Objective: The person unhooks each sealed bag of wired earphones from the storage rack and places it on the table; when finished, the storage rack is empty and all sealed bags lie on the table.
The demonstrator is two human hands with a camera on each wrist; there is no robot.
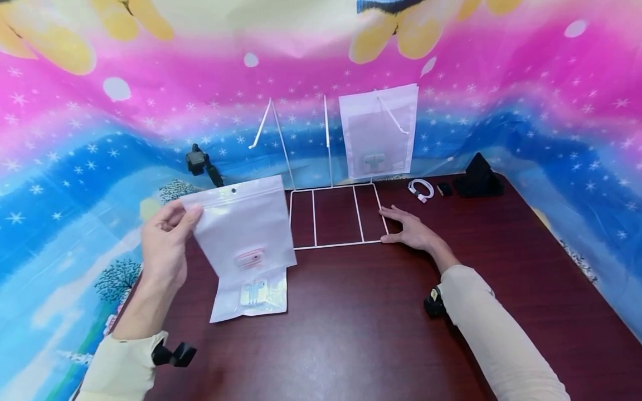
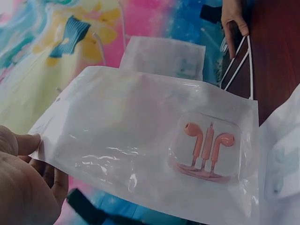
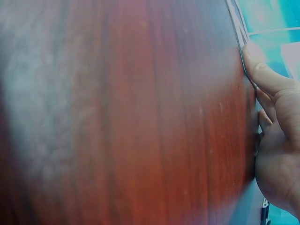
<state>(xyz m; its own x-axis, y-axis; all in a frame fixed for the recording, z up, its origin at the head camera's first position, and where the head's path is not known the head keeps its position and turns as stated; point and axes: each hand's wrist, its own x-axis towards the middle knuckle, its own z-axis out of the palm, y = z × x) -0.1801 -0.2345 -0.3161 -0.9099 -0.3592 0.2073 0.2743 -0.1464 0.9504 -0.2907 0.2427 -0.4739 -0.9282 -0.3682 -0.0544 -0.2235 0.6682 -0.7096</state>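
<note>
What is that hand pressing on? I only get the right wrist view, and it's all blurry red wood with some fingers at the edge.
Observer: The right hand rests flat on the table, fingers on the corner of a white wire rack.
Operator: Is the other hand doing anything?
Observer: The left hand pinches the top corner of a clear pouch, lifted off the table.
Operator: What's inside it?
Observer: Pink earphones in a small clear case.
Operator: Any more of those?
Observer: A second pouch, with white earphones, lies under it, and a third hangs on the rack.
</note>
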